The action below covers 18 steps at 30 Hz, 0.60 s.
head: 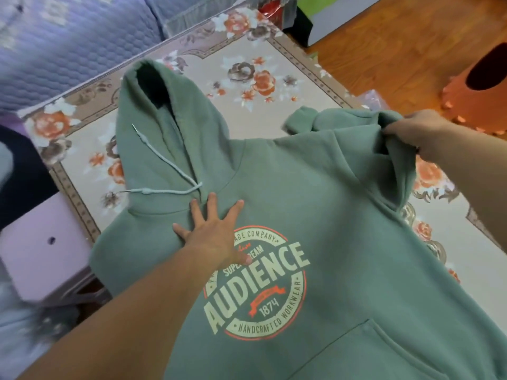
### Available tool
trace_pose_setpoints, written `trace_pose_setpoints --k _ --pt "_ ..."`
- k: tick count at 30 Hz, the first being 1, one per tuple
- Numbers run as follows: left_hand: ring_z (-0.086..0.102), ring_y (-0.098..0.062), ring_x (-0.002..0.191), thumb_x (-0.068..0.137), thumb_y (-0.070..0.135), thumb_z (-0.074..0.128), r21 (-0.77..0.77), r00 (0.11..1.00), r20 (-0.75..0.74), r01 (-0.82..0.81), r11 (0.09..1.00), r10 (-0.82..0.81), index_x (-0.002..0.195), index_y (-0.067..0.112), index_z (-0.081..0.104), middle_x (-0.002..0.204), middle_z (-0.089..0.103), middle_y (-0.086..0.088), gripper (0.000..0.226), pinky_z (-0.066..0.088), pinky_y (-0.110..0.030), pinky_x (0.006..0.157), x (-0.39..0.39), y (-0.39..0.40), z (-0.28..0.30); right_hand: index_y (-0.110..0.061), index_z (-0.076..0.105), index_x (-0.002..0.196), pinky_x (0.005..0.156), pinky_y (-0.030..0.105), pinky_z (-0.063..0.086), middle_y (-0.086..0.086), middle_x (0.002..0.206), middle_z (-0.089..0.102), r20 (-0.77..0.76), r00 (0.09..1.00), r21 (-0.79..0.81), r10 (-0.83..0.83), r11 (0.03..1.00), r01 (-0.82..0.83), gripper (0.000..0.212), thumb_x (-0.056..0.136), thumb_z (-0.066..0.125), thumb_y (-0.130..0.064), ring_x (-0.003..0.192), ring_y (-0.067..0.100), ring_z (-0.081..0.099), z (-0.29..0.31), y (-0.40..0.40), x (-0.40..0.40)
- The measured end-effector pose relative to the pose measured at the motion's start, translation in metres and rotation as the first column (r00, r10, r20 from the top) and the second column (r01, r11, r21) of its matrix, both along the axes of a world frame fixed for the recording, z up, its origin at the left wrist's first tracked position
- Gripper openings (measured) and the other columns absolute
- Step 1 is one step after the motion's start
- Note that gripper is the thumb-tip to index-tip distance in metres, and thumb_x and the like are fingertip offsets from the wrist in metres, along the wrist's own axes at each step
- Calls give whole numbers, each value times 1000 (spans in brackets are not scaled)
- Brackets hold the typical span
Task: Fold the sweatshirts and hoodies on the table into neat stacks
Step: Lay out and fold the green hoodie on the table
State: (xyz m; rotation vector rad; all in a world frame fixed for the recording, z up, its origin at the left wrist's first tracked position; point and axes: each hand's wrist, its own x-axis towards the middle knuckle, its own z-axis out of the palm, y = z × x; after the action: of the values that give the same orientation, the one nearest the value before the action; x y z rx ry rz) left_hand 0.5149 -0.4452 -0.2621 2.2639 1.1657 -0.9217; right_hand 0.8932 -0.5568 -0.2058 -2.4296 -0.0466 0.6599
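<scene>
A sage-green hoodie lies front-up across the table, with its hood toward the far left and a round "AUDIENCE 1874" print on the chest. My left hand presses flat on the chest just below the neckline, fingers spread. My right hand pinches the hoodie's right sleeve near the shoulder and holds it lifted off the table, with the cuff folded inward. A pale drawstring trails over the hood's base. The front pocket shows at the bottom right.
The table wears a floral cloth with orange roses. A purple quilted sofa lies beyond the far left edge, a pink box sits at the left, and an orange stool stands on the wooden floor at the right.
</scene>
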Motion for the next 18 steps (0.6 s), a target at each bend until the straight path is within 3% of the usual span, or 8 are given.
trace_pose_setpoints --k 5,8,10,12,14,15,16,18 --pt "-28 -41 150 67 69 82 7 1000 8 5 1000 -5 152 57 -13 163 -34 0 128 11 -81 111 -3 1 0 -20 68 112 86 24 46 -3 103 62 580 774 249 -253 960 127 40 83 40 -18 98 14 58 63 17 -16" --pt "-28 -41 150 67 70 81 16 1000 8 11 1000 -11 152 58 -13 163 -33 0 128 11 -81 111 -2 0 -1 -17 65 117 83 31 46 9 109 69 693 701 50 169 959 -280 39 84 46 -16 96 27 60 67 21 -38" --pt "-28 -41 150 67 70 81 23 1000 4 13 1000 -13 152 58 -14 163 -33 0 128 12 -80 111 -2 0 0 -17 58 114 79 43 49 21 106 65 582 598 -246 551 821 -516 28 87 53 -18 96 42 60 51 14 -47" --pt "-28 -41 150 66 72 80 28 1000 1 18 999 -18 151 58 -14 163 -33 0 128 13 -80 111 -2 0 1 -18 46 104 79 44 50 23 104 62 234 447 -538 863 498 -680 21 91 59 -27 97 43 61 25 -3 -49" --pt "-27 -41 151 66 73 79 35 1000 3 19 999 -19 151 58 -14 163 -33 1 127 14 -79 112 -3 0 0 -21 41 108 84 43 53 18 109 63 -173 304 -653 937 122 -748 29 93 59 -38 100 38 62 -2 -27 -55" --pt "-27 -41 151 66 73 79 36 1000 2 19 999 -19 151 58 -15 162 -34 1 127 14 -79 112 -2 0 0 -22 42 113 86 42 53 14 112 62 -278 280 -638 919 41 -769 34 93 60 -44 101 36 61 -10 -37 -58" --pt "-27 -41 150 66 73 79 36 1000 1 20 999 -20 151 59 -15 162 -34 0 127 14 -79 112 -2 0 0 -21 46 115 87 39 52 11 113 61 -308 293 -614 905 46 -788 39 92 60 -51 102 34 61 -13 -42 -60" --pt "-28 -42 150 65 74 79 37 1000 0 20 999 -20 150 59 -15 162 -34 0 128 13 -79 112 -2 0 -1 -12 65 100 79 33 47 11 102 64 -165 499 -507 851 361 -783 54 92 54 -65 94 31 61 -7 -35 -62"
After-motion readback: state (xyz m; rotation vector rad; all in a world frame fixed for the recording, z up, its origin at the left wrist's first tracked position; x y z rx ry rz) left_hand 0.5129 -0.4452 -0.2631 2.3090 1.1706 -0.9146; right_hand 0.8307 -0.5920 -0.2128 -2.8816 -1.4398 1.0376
